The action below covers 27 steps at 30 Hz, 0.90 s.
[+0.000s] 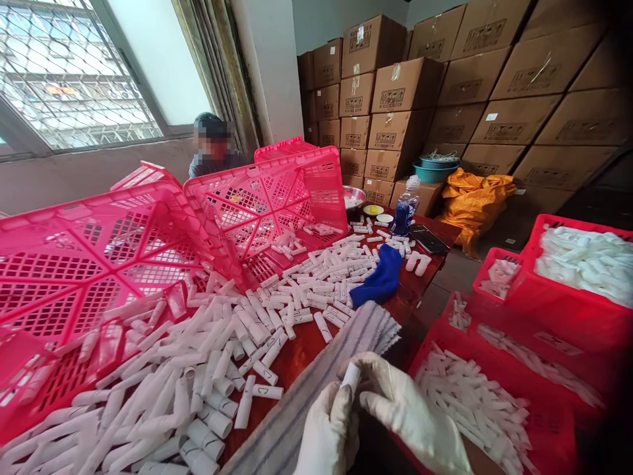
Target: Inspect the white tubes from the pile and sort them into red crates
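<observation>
Both hands wear whitish gloves and meet over the striped cloth (316, 376) at the table's front edge. My left hand (329, 422) is closed round a small white tube (351, 376), held roughly upright. From the right, my right hand (390, 396) pinches the same tube near its top, thumb and fingers bent about it. Many similar white tubes (198, 389) lie heaped on the dark red table (304, 349), some with a black curved mark. A blue cloth (378, 277) rests among them.
Pink baskets (99, 257) lie tipped on the table, tubes spilling from them. Red crates (548, 422) of white pieces stand at the right. A bottle (405, 208) and phone (428, 239) sit at the far table end. A person (215, 148) is behind the baskets; cartons (395, 86) are stacked behind.
</observation>
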Motion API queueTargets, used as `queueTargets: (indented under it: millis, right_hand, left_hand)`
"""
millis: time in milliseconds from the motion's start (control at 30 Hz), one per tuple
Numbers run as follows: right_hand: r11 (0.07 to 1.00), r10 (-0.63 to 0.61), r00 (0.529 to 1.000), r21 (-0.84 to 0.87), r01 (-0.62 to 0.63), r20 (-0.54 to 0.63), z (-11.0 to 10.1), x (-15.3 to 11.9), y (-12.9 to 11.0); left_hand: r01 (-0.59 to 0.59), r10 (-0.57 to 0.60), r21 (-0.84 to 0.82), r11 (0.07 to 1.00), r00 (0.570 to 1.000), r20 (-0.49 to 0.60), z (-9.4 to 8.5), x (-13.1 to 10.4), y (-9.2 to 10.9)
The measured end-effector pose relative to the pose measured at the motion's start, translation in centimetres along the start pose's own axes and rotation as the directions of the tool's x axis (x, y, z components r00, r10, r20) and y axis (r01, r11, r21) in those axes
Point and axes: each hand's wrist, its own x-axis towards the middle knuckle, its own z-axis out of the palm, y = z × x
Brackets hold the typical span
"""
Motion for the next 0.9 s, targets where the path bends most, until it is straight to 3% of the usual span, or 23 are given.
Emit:
queueTargets:
  millis: [67, 133, 167, 233, 300, 333, 433, 600, 667, 733, 767, 833, 900]
  right_hand:
    - [0.996, 0.011, 0.999, -0.088, -0.015, -0.035, -1.7, -0.8, 0.5]
    - [0.952, 0.044, 0.98, -0.288, -0.1, -0.195, -4.0, -1.3, 1.1]
    - [0.889, 0.065, 0.957, -0.419, -0.184, -0.282, -5.2, -1.5, 1.3]
    - [0.659, 0.098, 0.912, -0.661, -0.359, -0.398, -7.1, -1.2, 1.2]
    - [0.461, 0.045, 0.914, -0.803, -0.376, -0.403, -7.5, 0.0, 0.8]
    - [0.42, -0.02, 0.932, -0.849, -0.321, -0.362, -7.1, 1.1, 0.5]
    - [0.416, -0.222, 0.956, -0.905, -0.083, -0.19, -4.0, 5.5, -0.1]
    - [0.434, -0.255, 0.959, -0.901, -0.002, -0.126, 0.4, 11.9, 1.3]
    - [0.479, -0.282, 0.951, -0.878, 0.024, -0.128, 0.9, 12.7, 2.2]
    - [0.542, -0.32, 0.939, -0.837, 0.07, -0.129, 0.9, 12.6, 3.0]
    - [0.581, -0.336, 0.933, -0.808, 0.097, -0.129, 0.9, 12.3, 3.2]
    - [0.656, -0.35, 0.928, -0.74, 0.145, -0.129, 1.1, 11.4, 3.3]
    - [0.77, -0.327, 0.936, -0.61, 0.187, -0.127, 1.6, 10.2, 3.0]
  left_hand:
    - [-0.174, 0.182, 0.371, 0.912, 0.983, 0.013, 0.0, -0.1, 0.3]
    - [-0.274, 0.305, 0.644, 0.715, 0.95, 0.066, -0.5, 0.4, 1.2]
    - [-0.283, 0.334, 0.716, 0.638, 0.94, 0.074, -1.0, 1.1, 2.0]
    - [-0.253, 0.365, 0.802, 0.541, 0.93, 0.047, -2.2, 3.2, 3.8]
    - [-0.218, 0.385, 0.872, 0.439, 0.922, 0.037, -3.4, 5.9, 5.7]
    - [-0.208, 0.403, 0.896, 0.392, 0.915, 0.035, -3.8, 7.2, 6.5]
    - [-0.221, 0.428, 0.934, 0.28, 0.9, 0.085, -4.2, 9.7, 7.9]
    - [-0.259, 0.471, 0.949, 0.178, 0.869, 0.149, -5.6, 7.9, 6.7]
    - [-0.309, 0.543, 0.929, 0.201, 0.825, 0.157, -7.0, 6.2, 5.7]
    - [-0.405, 0.674, 0.849, 0.34, 0.734, 0.081, -8.0, 4.4, 4.9]
    - [-0.446, 0.717, 0.775, 0.448, 0.697, -0.014, -8.3, 3.6, 4.6]
    - [-0.441, 0.659, 0.575, 0.689, 0.711, -0.244, -8.1, 2.3, 4.3]
    - [-0.338, 0.499, 0.42, 0.842, 0.785, -0.368, -7.4, 1.6, 4.4]
